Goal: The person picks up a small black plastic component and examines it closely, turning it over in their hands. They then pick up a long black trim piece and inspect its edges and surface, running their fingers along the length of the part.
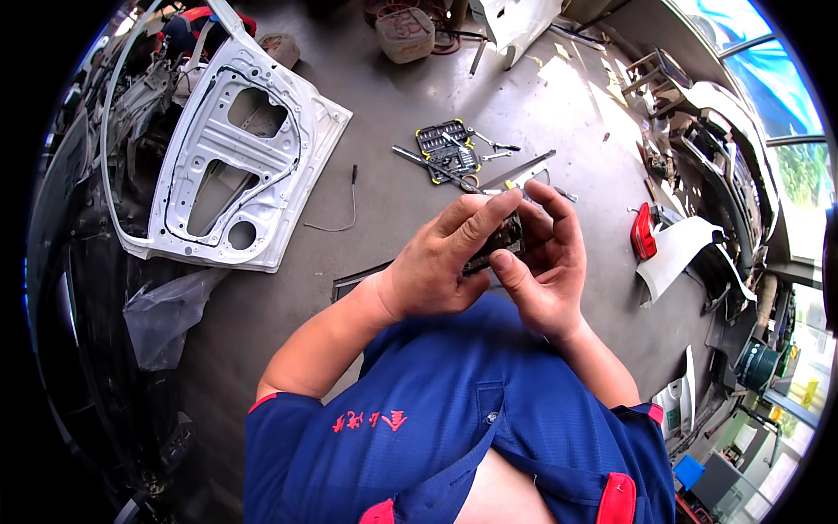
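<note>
Between my two hands, in front of my chest, is a small dark mechanical part (508, 236) with a metallic edge. Its exact kind cannot be made out, as fingers cover most of it. My left hand (436, 255) is closed around its left side, with the fingers laid over the top. From the right, my right hand (554, 275) grips it, thumb on the near side and fingers curled behind. Beyond my hands, an open black and yellow tool case (447, 147) lies on the floor with sockets and wrenches about it.
A bare white car door shell (179, 166) stands at the left, near a clear plastic sheet (170, 319). A thin cable (354, 201) lies on the grey floor (297, 327). At the right are a red tail light (643, 232), a white body panel (681, 253) and bumpers.
</note>
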